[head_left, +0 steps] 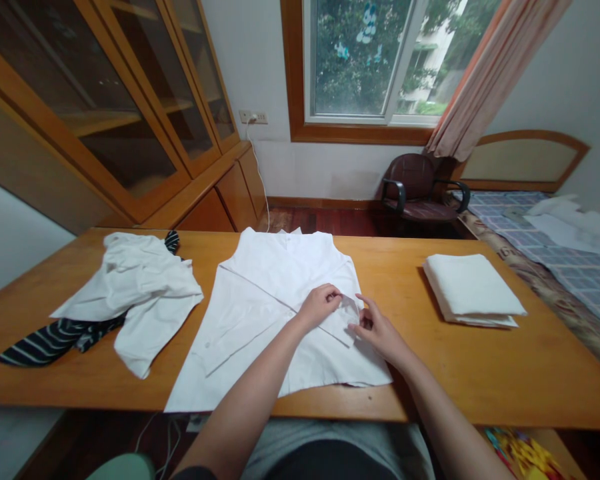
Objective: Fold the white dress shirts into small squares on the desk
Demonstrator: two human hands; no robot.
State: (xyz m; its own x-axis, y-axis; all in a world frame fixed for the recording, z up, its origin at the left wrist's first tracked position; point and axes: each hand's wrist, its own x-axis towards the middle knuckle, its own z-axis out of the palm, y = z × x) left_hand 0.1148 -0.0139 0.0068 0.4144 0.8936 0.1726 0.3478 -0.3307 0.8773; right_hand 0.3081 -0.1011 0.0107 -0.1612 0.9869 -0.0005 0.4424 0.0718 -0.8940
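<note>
A white long-sleeved shirt (260, 293) lies spread on the wooden table in front of me, its collar end at the far side. Its sleeves are folded inward across the body. My left hand (321, 305) is closed, pinching the end of the right-side sleeve. Beside it, my right hand (377, 330) is at the cuff (350, 308) near the shirt's right edge, index finger stretched out and the other fingers curled toward the thumb. The cuff stands slightly raised between both hands.
On the table's left lie a crumpled white garment (150, 280) and black striped cloth (45, 343). A folded white stack of fabric (473, 287) sits to the right. Beyond the wooden table (405, 267) are an office chair (420, 187), a bed (525, 220) and glass-fronted cabinets (130, 100).
</note>
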